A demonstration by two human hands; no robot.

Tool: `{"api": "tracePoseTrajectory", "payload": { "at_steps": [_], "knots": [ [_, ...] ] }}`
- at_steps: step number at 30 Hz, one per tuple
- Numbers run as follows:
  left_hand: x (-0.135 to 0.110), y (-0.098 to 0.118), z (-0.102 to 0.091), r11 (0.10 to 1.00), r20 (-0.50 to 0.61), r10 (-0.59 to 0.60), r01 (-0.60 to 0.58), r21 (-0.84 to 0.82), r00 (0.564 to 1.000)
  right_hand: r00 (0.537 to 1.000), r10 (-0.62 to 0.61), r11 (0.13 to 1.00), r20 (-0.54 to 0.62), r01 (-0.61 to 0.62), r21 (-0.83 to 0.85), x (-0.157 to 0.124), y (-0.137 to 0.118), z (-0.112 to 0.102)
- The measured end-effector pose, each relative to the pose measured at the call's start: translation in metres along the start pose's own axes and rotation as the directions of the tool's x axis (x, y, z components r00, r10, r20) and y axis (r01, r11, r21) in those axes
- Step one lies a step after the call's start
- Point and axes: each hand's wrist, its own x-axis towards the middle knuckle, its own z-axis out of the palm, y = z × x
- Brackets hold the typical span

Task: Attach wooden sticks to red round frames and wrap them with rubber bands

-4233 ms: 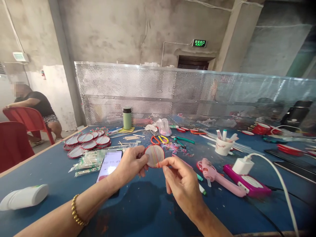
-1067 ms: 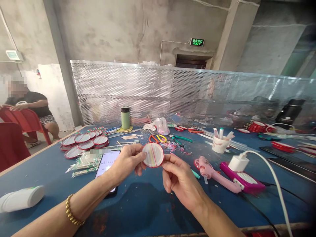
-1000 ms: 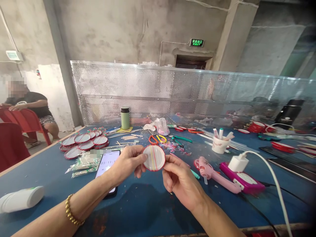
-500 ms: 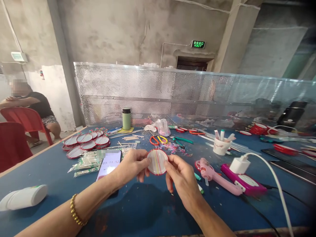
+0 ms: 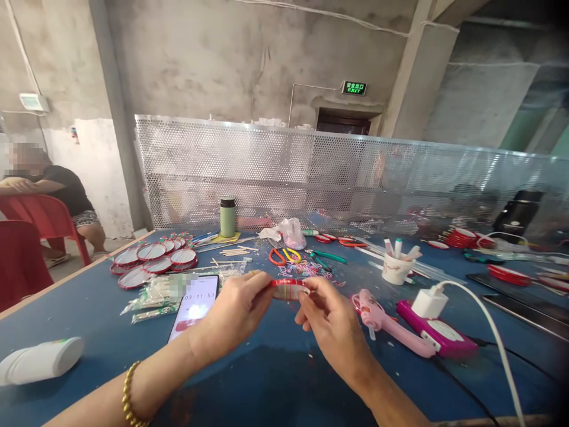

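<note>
A small red-rimmed drum (image 5: pixel 288 290) is held up over the table between both hands, tilted so that its red rim faces up and its pale face looks narrow. Coloured lines cross that face. My left hand (image 5: pixel 246 302) pinches its left edge, and a beaded gold bracelet (image 5: pixel 130 394) circles the wrist. At the opposite edge, the thumb and fingers of my right hand (image 5: pixel 331 323) grip the rim. A lit phone (image 5: pixel 195 302) lies beside my left forearm. To the right of my right hand rests a pink glue gun (image 5: pixel 391 323).
Similar drums (image 5: pixel 153 252) are piled at left behind plastic-wrapped packs (image 5: pixel 155 296). Pliers (image 5: pixel 329 257), small coloured bits (image 5: pixel 306 270) and a paper cup of pens (image 5: pixel 397 268) lie beyond my hands. A magenta power strip (image 5: pixel 438 329) trails cables at right. A white bottle (image 5: pixel 42 360) lies at left.
The drum has tipped from face-on to nearly edge-on, with both hands still on its rim. My left hand has turned so that its back shows more.
</note>
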Motion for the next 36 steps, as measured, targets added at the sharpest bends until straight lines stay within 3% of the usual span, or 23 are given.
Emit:
{"api": "tracePoseTrajectory", "payload": {
  "at_steps": [2, 4, 8, 10, 12, 15, 19, 22, 26, 30, 36],
  "knots": [
    [-0.004, 0.0, -0.001, 0.964, -0.093, 0.224, -0.206, 0.167, 0.97, 0.998, -0.053, 0.998, 0.031, 0.054, -0.037, 0.003, -0.008, -0.012],
    [-0.008, -0.002, -0.003, 0.896, -0.1, 0.372, -0.329, 0.299, 0.923, 0.992, -0.106, 0.994, 0.068, 0.108, -0.029, 0.006, -0.016, -0.024],
    [-0.01, -0.004, -0.012, 0.76, -0.038, 0.51, -0.43, 0.487, 0.859, 0.989, -0.15, 0.988, -0.001, 0.15, 0.047, 0.01, -0.024, -0.035],
    [-0.009, -0.002, -0.017, 0.706, -0.018, 0.558, -0.463, 0.536, 0.83, 0.993, -0.111, 0.991, -0.041, 0.114, 0.076, 0.014, -0.024, -0.034],
    [-0.008, 0.001, -0.02, 0.671, -0.004, 0.585, -0.481, 0.564, 0.811, 1.0, -0.026, 0.994, -0.008, 0.027, 0.11, 0.018, -0.021, -0.03],
    [-0.007, 0.003, -0.02, 0.646, 0.013, 0.595, -0.487, 0.588, 0.804, 0.981, 0.12, 0.956, 0.155, -0.157, 0.248, 0.022, -0.012, -0.022],
    [-0.008, 0.001, -0.013, 0.664, 0.04, 0.58, -0.501, 0.555, 0.814, 0.926, 0.206, 0.808, 0.316, -0.343, 0.479, 0.021, 0.001, -0.014],
    [-0.008, 0.002, -0.008, 0.745, 0.037, 0.526, -0.481, 0.462, 0.85, 0.917, 0.237, 0.752, 0.322, -0.383, 0.537, 0.017, 0.004, -0.014],
    [-0.006, 0.01, -0.008, 0.893, 0.108, 0.393, -0.407, 0.194, 0.913, 0.917, 0.295, 0.705, 0.268, -0.399, 0.587, 0.015, 0.005, -0.017],
    [-0.006, 0.017, -0.008, 0.941, 0.223, 0.335, -0.335, -0.039, 0.916, 0.901, 0.328, 0.666, 0.283, -0.433, 0.607, 0.014, 0.007, -0.02],
    [-0.009, 0.018, -0.007, 0.928, 0.264, 0.371, -0.364, -0.076, 0.891, 0.856, 0.339, 0.568, 0.391, -0.518, 0.64, 0.014, 0.01, -0.017]
  ]
}}
